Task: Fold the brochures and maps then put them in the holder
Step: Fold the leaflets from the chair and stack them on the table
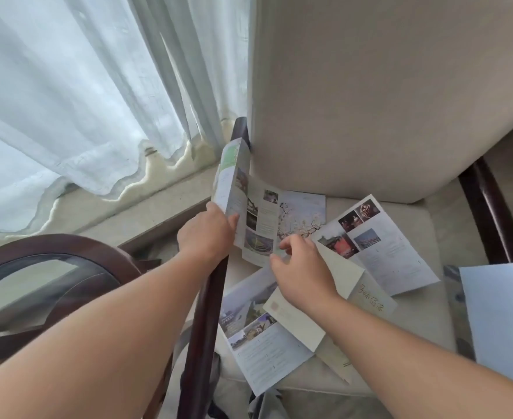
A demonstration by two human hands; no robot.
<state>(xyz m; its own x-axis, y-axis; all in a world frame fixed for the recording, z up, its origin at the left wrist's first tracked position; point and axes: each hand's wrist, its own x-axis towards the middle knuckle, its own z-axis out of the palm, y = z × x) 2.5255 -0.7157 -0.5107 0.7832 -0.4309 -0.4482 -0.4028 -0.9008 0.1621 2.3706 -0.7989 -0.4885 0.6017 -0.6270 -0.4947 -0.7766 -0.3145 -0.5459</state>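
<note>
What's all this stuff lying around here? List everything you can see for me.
Brochure being folded: one, pale with photos, held up at the seat's left edge.
Open brochures: two, pale blue-white with photos; one right, one near front.
Cream card: one, gold lettering, lying between them.
White sheets: at least one, far right edge.
Armchair: one, beige cushions, dark wood arms.
Round table: one, dark wood rim, glass top, left.
Curtain: sheer white, upper left.
Left hand: pinching the brochure's left panel.
Right hand: fingers on its lower right edge.
</note>
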